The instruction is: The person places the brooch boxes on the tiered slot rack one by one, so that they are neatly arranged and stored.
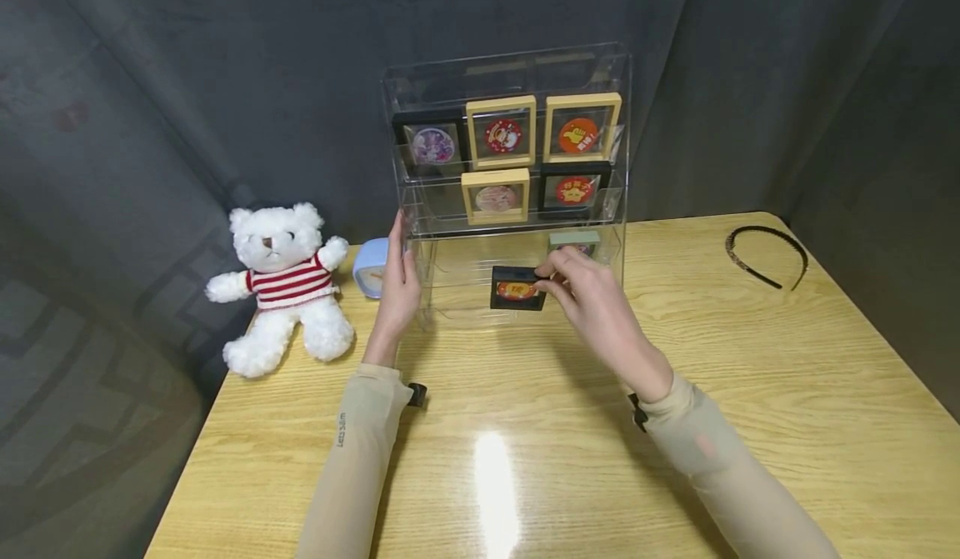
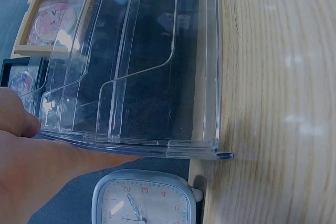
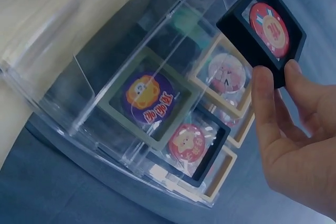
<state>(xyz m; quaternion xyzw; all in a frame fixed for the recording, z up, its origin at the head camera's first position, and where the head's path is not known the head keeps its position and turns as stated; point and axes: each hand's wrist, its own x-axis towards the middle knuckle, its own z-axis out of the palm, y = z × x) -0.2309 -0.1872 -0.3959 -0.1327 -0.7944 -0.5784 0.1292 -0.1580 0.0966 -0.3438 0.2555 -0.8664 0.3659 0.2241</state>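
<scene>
A clear stepped display rack (image 1: 517,236) stands upright with small square badge frames in its tiers. My left hand (image 1: 401,288) rests against its left side, fingers straight along the outer wall and thumb by the front edge (image 2: 100,141). By one corner, my right hand (image 1: 592,292) pinches a black frame (image 1: 517,289) between thumb and fingers, in front of the lower tiers. That frame holds a red round badge (image 3: 270,31). Close behind the right hand, a green frame (image 3: 149,98) with a purple and orange badge sits in a lower tier.
Higher up are cream frames (image 1: 500,132) and black frames (image 1: 574,191). A blue alarm clock (image 1: 371,267) stands beside the rack's left side, near a white teddy bear (image 1: 283,284) in a striped sweater. A dark headband (image 1: 767,256) lies at the table's right.
</scene>
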